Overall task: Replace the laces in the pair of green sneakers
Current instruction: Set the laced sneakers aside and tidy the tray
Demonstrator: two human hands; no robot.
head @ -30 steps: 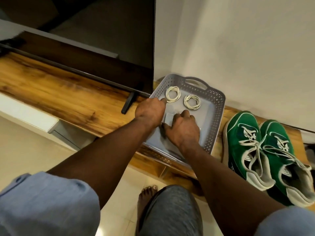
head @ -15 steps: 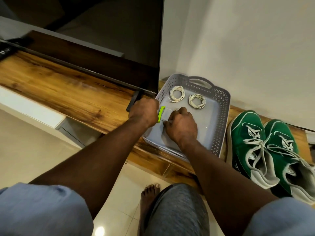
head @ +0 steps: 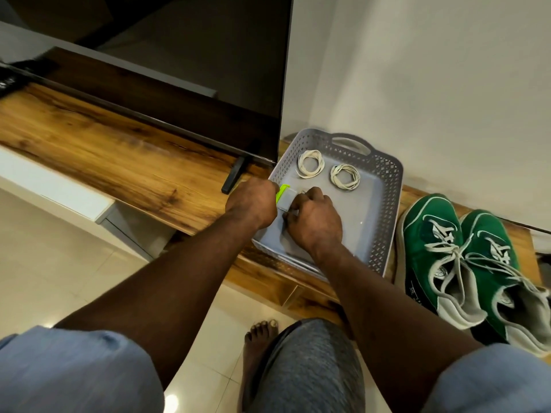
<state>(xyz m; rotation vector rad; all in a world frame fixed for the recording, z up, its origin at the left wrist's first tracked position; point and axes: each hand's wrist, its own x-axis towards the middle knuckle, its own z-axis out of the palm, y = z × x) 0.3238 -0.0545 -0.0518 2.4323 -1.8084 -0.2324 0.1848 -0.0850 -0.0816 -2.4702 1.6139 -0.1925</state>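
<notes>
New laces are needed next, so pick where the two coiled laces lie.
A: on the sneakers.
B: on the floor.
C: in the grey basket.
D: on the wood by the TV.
C: both coils lie flat on the bottom of the basket, near its far handle.

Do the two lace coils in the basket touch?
Apart. The head view shows one coil and the other coil lying side by side in the basket, with a strip of bare grey floor plainly between them.

No legible text anywhere. White marks on green sneakers tongues and insoles too blurred to read.
</notes>
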